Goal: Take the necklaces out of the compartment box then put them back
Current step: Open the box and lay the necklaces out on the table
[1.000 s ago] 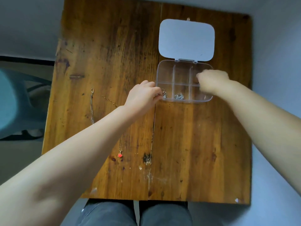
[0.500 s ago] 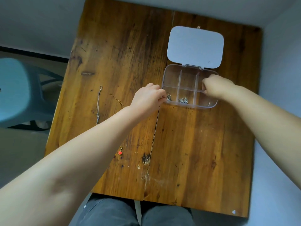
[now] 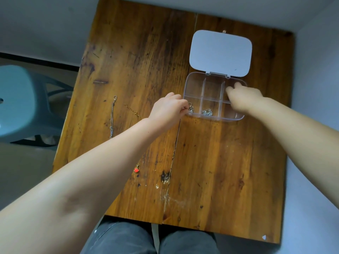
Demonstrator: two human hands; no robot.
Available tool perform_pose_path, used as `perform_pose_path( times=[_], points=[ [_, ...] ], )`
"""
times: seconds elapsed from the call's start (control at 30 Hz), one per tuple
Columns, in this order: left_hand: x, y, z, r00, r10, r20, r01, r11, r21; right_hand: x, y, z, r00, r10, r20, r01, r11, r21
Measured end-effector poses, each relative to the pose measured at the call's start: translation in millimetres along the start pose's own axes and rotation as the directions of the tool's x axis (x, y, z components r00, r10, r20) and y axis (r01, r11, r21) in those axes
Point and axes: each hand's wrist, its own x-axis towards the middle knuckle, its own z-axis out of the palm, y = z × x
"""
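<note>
A clear compartment box [image 3: 187, 85] lies open at the far right of the wooden table [image 3: 220, 162], its white lid [image 3: 220, 52] folded back. My left hand [image 3: 168, 110] pinches a silver necklace [image 3: 191, 108] at the box's near-left compartment. Another silver necklace [image 3: 207, 112] is bunched in the near-middle compartment. My right hand [image 3: 244, 98], blurred, hovers over the right compartments with thumb and finger apart and nothing visible in them. Left of the box a silver chain [image 3: 111, 116] lies stretched out on the table. Beside it lies a gold chain [image 3: 132, 110] with a red pendant [image 3: 136, 170].
A pale blue plastic stool [image 3: 18, 103] stands left of the table. Grey walls close in behind and to the right. My legs in grey trousers [image 3: 128, 239] are under the near edge.
The view has shifted, so the table sits lower and further right. My right hand has opened from a fist and reached toward the far-right compartment. My left hand stays at the near-left compartment.
</note>
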Motion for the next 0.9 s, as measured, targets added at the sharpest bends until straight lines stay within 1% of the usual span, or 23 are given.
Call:
perform_pose_path(
  times=[0.1,0.17,0.27,0.37,0.4,0.47,0.5,0.53,0.57,0.6,0.63,0.67,0.7,0.73,0.77,0.8,0.83,0.87,0.9],
  points=[
    [0,0,1,1.0,0.0,-0.004,0.0,1.0,0.0,-3,-5,0,1.0,-0.016,-0.022,0.014,0.997,-0.08],
    [0,1,1,1.0,-0.005,-0.006,0.005,1.0,-0.002,-3,-7,1,1.0,-0.024,0.009,0.025,0.993,-0.114],
    [-1,1,1,1.0,-0.008,-0.015,0.008,1.0,-0.006,0,-3,0,0.999,-0.029,0.044,0.034,0.993,-0.116],
    [-1,0,1,1.0,-0.011,-0.017,0.011,1.0,0.003,4,4,-7,0.988,-0.073,0.134,0.083,0.994,-0.067],
    [-1,0,1,1.0,-0.013,-0.012,0.013,1.0,0.01,5,7,-9,0.986,-0.091,0.139,0.097,0.994,-0.042],
    [0,1,1,1.0,-0.011,-0.011,0.011,1.0,0.011,2,13,-14,0.992,-0.1,0.083,0.098,0.995,0.031],
    [0,1,1,1.0,-0.008,-0.012,0.008,1.0,0.011,0,17,-17,0.996,-0.084,0.034,0.08,0.992,0.1],
    [-1,1,1,1.0,-0.004,-0.009,0.004,1.0,0.012,-5,20,-21,0.999,-0.052,-0.013,0.054,0.977,0.205],
    [-1,1,1,1.0,-0.004,-0.002,0.004,1.0,0.014,-10,22,-27,0.999,-0.016,-0.042,0.03,0.937,0.347],
    [-1,2,1,1.0,-0.006,0.01,0.006,1.0,0.025,-17,24,-34,0.999,0.007,-0.05,0.02,0.861,0.508],
    [0,3,1,1.0,-0.01,0.016,0.009,0.999,0.051,-25,25,-43,0.999,0.016,-0.049,0.021,0.739,0.674],
    [0,3,0,1.0,-0.017,0.011,0.017,0.997,0.075,-34,25,-51,0.999,0.015,-0.045,0.028,0.58,0.814],
    [-1,7,-4,1.0,-0.003,-0.022,0.005,0.997,0.081,-48,25,-59,0.999,0.012,-0.045,0.036,0.417,0.908],
    [-2,14,-9,0.997,0.017,-0.07,-0.014,0.999,0.045,-61,23,-66,0.999,-0.006,-0.049,0.048,0.279,0.959],
    [-3,21,-14,0.993,0.022,-0.116,-0.027,0.999,-0.043,-68,20,-68,0.998,-0.038,-0.054,0.06,0.185,0.981],
    [-1,31,-20,0.992,0.017,-0.129,-0.039,0.984,-0.172,-75,16,-71,0.995,-0.072,-0.069,0.079,0.138,0.987],
    [-1,40,-28,0.995,0.017,-0.097,-0.047,0.947,-0.318,-82,10,-71,0.99,-0.105,-0.093,0.106,0.12,0.987],
    [0,49,-37,0.999,0.027,-0.021,-0.033,0.894,-0.447,-88,2,-73,0.984,-0.132,-0.122,0.135,0.094,0.986],
    [0,55,-47,0.997,0.054,0.062,-0.013,0.847,-0.531,-95,-4,-75,0.978,-0.146,-0.152,0.161,0.055,0.985]
  ],
)
